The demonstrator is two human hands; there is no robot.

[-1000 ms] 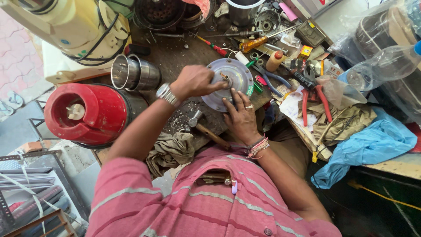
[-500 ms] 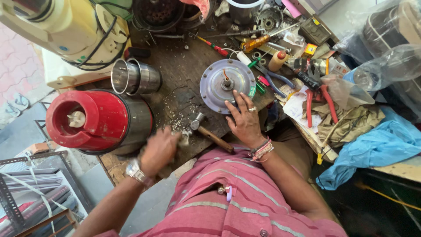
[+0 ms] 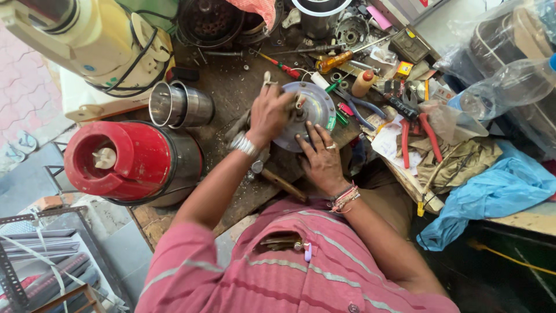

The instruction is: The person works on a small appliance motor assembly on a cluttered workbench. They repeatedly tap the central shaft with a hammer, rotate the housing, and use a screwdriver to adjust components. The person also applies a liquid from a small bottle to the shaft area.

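1. Round grey metal disc with a centre hub (image 3: pixel 310 110) lies flat on the dark wooden workbench (image 3: pixel 231 87), under both hands.
2. Left hand (image 3: pixel 269 113), wristwatch on it, sits over the disc's left edge and hub with fingers curled down; looks clamped on something small at the hub, but I cannot tell what.
3. Right hand (image 3: pixel 321 159) rests open, fingers spread flat on the disc's near rim, pinning it down.
4. Handling judgement: the disc looks rigid and fairly heavy, cast or pressed metal. It won't flex. The smooth face is probably slippery, so take hold at the rim or hub, not the flat face.
5. Wooden-handled hammer (image 3: pixel 278 181) lies just behind the left wrist, between the two forearms.
6. Left of the left hand: shiny steel jar (image 3: pixel 179 104) and a red-lidded round appliance body (image 3: pixel 124 159).
7. Right of the right hand: red-handled pliers (image 3: pixel 420 130), well apart. Beyond the disc: orange-handled screwdriver (image 3: pixel 336 61).
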